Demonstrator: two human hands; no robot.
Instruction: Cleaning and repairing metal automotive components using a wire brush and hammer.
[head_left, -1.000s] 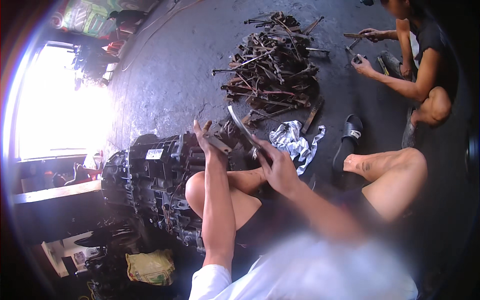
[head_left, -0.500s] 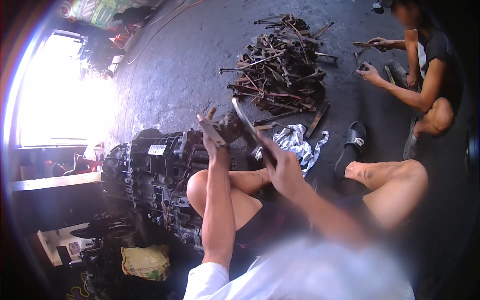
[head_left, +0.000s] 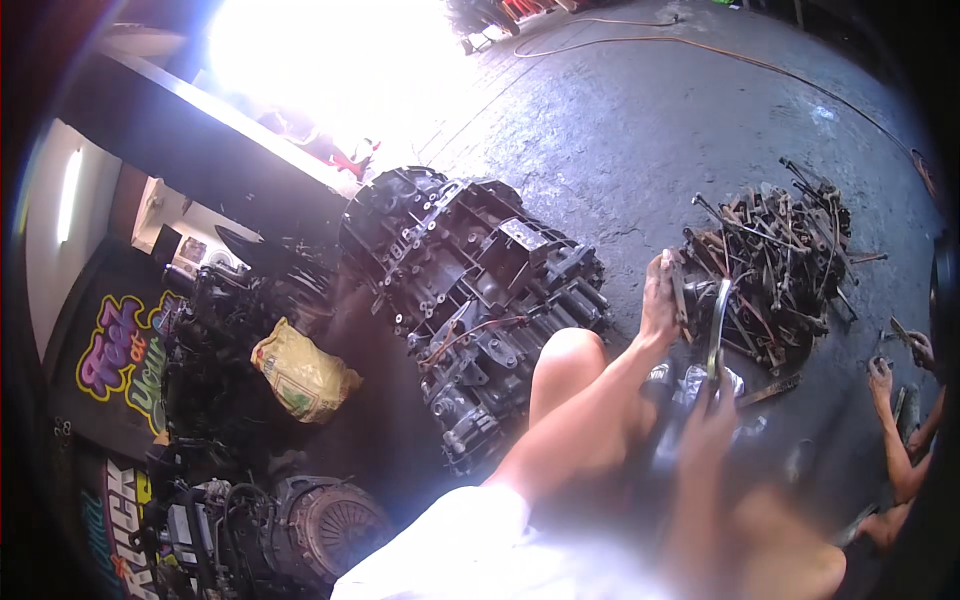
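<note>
Silvery, a long curved metal strip (head_left: 719, 325) rises from the closed grip of the blurred right hand (head_left: 706, 425); the left hand (head_left: 657, 305), near it, has its grip around a flat dull-grey metal bar (head_left: 681, 300). Beyond, a tangled heap of rusty metal rods (head_left: 775, 270) lies on the dark concrete floor (head_left: 620, 130), right of a black ribbed metal gearbox (head_left: 480, 265)

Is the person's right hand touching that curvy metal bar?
Touching. The head view shows it: the right hand, though blurry, is closed around the lower end of the curvy metal bar, and the rest sticks out above.
</note>
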